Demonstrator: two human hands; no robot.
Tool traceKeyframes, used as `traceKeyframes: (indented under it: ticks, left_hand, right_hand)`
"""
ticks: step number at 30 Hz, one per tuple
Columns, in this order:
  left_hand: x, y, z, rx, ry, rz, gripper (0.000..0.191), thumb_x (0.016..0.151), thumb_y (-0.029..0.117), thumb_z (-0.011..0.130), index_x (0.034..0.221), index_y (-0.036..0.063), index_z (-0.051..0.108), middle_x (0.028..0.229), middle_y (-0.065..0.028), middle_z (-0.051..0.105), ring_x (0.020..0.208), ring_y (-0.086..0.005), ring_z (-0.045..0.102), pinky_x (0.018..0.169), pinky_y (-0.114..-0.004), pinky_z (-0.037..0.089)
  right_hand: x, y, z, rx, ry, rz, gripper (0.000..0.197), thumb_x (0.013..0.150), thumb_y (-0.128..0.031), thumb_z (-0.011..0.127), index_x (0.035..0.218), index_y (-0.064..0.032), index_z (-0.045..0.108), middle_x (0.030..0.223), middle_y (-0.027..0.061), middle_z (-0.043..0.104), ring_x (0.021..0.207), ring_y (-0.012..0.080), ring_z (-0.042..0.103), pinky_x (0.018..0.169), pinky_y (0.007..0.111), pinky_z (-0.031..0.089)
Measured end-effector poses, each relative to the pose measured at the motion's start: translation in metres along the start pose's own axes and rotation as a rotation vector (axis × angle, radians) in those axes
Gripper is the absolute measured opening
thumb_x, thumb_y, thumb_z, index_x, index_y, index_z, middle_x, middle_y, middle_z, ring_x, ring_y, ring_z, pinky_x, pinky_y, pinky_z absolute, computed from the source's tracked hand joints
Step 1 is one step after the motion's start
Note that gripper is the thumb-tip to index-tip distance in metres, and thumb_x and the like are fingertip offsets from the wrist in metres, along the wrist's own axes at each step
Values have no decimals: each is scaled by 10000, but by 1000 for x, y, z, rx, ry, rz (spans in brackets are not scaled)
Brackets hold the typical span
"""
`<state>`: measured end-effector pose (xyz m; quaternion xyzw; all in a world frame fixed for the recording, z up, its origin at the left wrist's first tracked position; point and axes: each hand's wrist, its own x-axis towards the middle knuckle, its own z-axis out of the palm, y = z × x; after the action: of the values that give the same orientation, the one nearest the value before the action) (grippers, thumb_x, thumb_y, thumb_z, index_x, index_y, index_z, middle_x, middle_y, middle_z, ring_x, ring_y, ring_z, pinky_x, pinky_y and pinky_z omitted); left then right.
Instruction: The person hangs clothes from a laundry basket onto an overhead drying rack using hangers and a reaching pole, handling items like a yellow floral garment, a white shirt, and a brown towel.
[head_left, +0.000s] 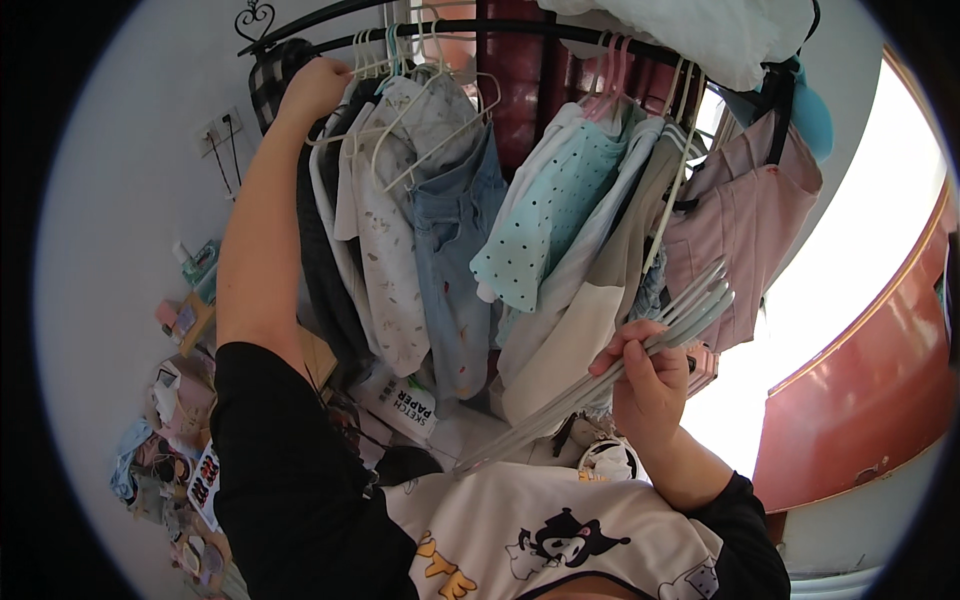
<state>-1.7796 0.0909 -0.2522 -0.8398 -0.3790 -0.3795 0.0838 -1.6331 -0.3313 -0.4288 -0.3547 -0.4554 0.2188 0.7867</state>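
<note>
A black metal clothes rail (487, 28) curves across the top, hung with clothes on plastic hangers. My left hand (319, 86) is raised to its left end, at the hooks of cream hangers (364, 56); the fingertips are hidden, so its grip is unclear. My right hand (649, 375) holds a bundle of pale grey hangers (555, 409), low in front of the clothes. Between the hands hang a leaf-print garment (390, 270), blue denim jeans (454, 277) and a mint polka-dot garment (540, 210). An empty cream hanger (442, 146) tilts over the leaf-print garment.
Pink overalls (742, 232) and a blue cap (812, 116) hang at the right end. White fabric (697, 37) lies over the rail. Below are a sketch paper pack (397, 405) and a round bin (611, 459). Cluttered small items stand at lower left; a red door (862, 375) is at right.
</note>
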Motion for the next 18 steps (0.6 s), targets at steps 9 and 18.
traceKeyframes:
  ticks: [9, 18]
  left_hand:
    - [-26, -16, -33, 108, 138, -19, 235, 810, 219, 499, 941, 86, 643, 924, -161, 614, 880, -346, 571, 757, -403, 454]
    - [-178, 39, -134, -31, 333, -258, 252, 872, 204, 498, 1069, 96, 612, 694, -49, 566, 617, -145, 510, 596, -269, 412]
  right_hand:
    - [3, 8, -8, 146, 49, 57, 105, 876, -23, 469, 966, -9, 522, 886, 74, 557, 726, 181, 580, 676, 286, 454]
    - [0, 0, -40, 174, 99, 120, 114, 882, -65, 478, 975, -25, 531, 914, 68, 572, 751, 161, 587, 677, 265, 448]
